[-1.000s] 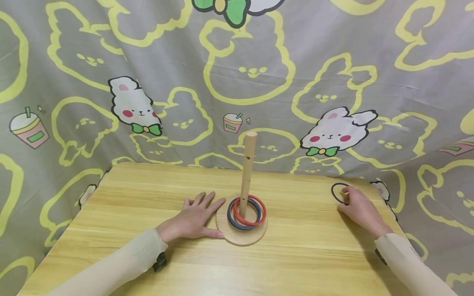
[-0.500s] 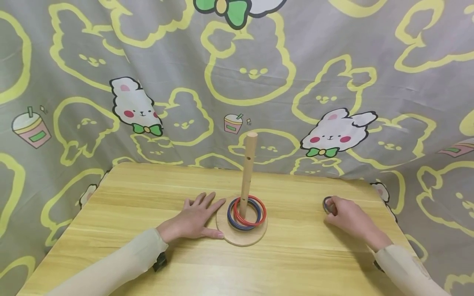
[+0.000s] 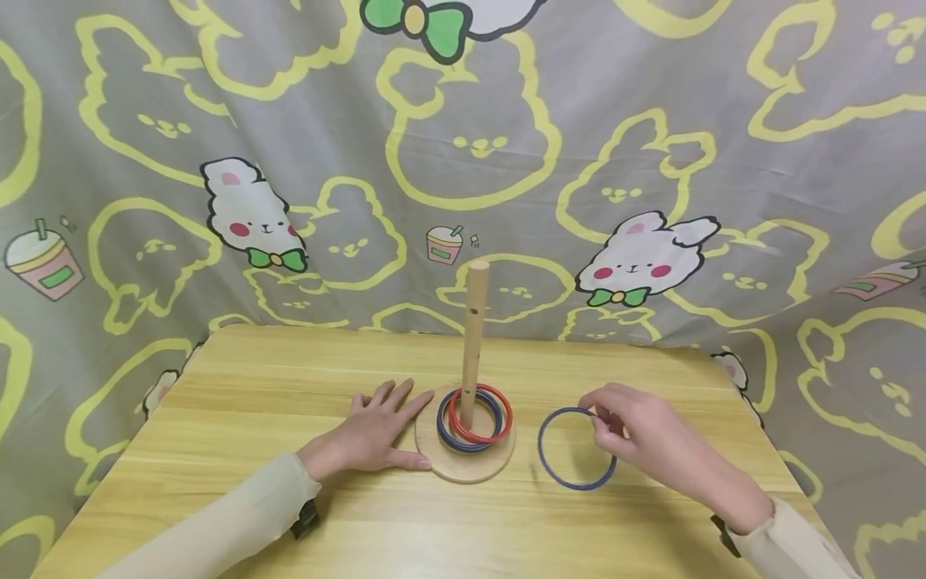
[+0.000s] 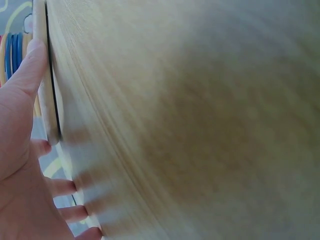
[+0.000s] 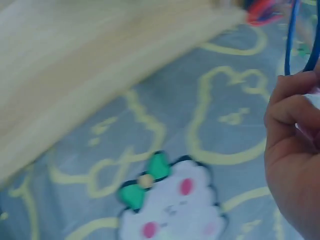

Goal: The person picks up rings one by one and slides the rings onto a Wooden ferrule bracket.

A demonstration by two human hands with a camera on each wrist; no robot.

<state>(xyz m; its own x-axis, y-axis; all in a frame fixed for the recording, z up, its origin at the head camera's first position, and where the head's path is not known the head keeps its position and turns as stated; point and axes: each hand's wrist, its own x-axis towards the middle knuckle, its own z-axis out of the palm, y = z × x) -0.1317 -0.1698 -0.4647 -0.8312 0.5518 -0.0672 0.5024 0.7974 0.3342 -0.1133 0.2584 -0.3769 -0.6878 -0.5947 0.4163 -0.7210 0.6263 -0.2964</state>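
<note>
A blue ring (image 3: 540, 452) is pinched between the thumb and fingers of my right hand (image 3: 640, 430), to the right of the peg stand. The same blue ring (image 5: 289, 42) shows at the fingertips in the right wrist view. Fingers spread, my left hand (image 3: 372, 434) lies on the table, with thumb and index finger at the edge of the round wooden base (image 3: 466, 470). From this base rises an upright wooden peg (image 3: 473, 338). Around the peg's foot lie blue rings (image 3: 443, 433) and, over them, red rings (image 3: 510, 418). The left wrist view shows the left thumb (image 4: 31, 65) against the base.
The wood-grain table (image 3: 289, 378) reaches back to a grey patterned curtain (image 3: 347, 241), which hangs behind it and at both sides. The tall peg stands at the table's middle, between the two hands.
My right hand has moved left and toward me from the table's far right, bringing the blue ring near the stand. The left hand stays at the base. The head view has shifted slightly.
</note>
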